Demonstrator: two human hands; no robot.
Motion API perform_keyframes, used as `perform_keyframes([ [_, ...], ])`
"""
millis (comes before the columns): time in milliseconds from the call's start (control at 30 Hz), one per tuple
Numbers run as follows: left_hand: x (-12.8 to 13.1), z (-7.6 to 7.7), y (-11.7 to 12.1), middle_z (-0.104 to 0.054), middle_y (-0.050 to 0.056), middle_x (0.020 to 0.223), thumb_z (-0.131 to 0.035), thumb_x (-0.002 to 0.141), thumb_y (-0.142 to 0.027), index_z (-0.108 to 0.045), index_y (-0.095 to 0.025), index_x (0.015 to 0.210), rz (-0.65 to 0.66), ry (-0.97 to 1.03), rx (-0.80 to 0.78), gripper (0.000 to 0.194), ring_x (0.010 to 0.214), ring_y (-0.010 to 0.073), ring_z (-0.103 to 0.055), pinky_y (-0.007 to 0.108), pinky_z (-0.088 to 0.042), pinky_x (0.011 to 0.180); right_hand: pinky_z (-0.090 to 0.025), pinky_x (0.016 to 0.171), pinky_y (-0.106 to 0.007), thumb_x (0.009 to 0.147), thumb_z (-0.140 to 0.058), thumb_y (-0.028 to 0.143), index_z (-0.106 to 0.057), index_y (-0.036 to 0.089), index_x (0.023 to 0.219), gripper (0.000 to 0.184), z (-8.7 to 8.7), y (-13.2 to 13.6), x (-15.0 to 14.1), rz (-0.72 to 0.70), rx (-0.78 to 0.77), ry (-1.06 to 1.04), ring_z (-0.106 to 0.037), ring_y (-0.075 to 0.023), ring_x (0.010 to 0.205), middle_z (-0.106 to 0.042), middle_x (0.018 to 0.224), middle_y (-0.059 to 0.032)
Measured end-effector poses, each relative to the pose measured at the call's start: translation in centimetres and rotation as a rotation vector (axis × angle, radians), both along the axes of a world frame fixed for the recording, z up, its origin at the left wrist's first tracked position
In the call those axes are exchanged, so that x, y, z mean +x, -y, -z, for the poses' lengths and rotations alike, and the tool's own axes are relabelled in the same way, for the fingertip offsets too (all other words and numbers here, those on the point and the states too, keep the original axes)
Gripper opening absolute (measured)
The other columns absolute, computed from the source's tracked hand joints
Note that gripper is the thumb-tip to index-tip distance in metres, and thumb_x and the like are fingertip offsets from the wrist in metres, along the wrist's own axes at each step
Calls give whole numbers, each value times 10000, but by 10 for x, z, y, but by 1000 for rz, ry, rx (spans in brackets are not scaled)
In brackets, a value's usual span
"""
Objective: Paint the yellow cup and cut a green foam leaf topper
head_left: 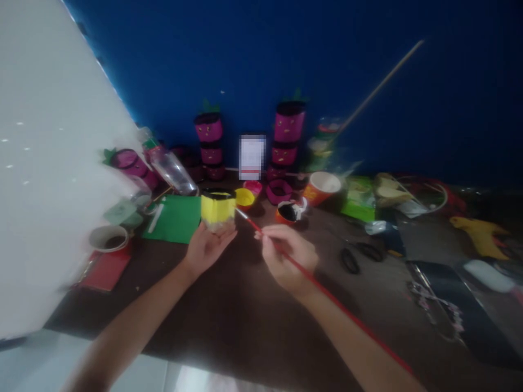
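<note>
The small cup (219, 209) is yellow on its upper wall, black around the rim and bare brownish at the base. No writing is legible; the view is blurred. The left hand's fingers (220, 235) are partly curled beneath the cup, supporting it. The right hand's fingers (269, 233) are closed around a red-handled brush (294, 262), its tip at the cup's right side, just beyond them.

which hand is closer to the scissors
Right. The right hand is left of the scissors; the left hand is farther left, under the yellow cup.
</note>
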State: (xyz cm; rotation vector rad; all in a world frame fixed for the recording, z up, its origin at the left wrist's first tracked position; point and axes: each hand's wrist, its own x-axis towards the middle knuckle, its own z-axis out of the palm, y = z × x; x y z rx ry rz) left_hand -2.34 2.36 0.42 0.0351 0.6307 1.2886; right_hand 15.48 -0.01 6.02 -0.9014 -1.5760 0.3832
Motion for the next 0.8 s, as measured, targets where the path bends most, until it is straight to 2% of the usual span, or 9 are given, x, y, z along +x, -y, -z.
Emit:
perform_keyframes([
  [167, -1, 2, 2, -682, 168, 1002, -335, 927, -376, -456, -77, 1270, 15, 2, 20, 471, 916, 235, -675, 436, -472, 955, -572, 665, -272, 762, -580, 81, -625, 217, 813, 152, 0, -1, -1, -2, 7, 4, -677, -146, 679, -706, 783, -20],
  [400, -1, 4, 2, -682, 147, 990, -374, 917, -383, -529, -92, 1199, 19, -37, 64, 434, 934, 234, -667, 441, -463, 970, -549, 630, -246, 760, -576, 89, -625, 216, 796, 140, 2, -1, 0, -46, -28, 56, -663, -134, 657, -693, 754, -6],
  [633, -2, 1, -2, -671, 121, 823, -315, 933, -418, -583, -94, 974, -38, 4, 8, 423, 828, 208, -675, 394, -502, 919, -510, 577, -218, 758, -550, 102, -613, 199, 743, 116, 0, -1, 2, -135, -68, 168, -634, -115, 600, -669, 678, 7],
  [800, -2, -3, -3, -679, 143, 864, -303, 933, -434, -569, -75, 1017, -87, 5, -42, 454, 838, 215, -677, 385, -519, 880, -545, 577, -217, 768, -560, 102, -621, 196, 815, 122, -1, 3, 3, -74, -57, 55, -667, -119, 601, -688, 710, 5],
])
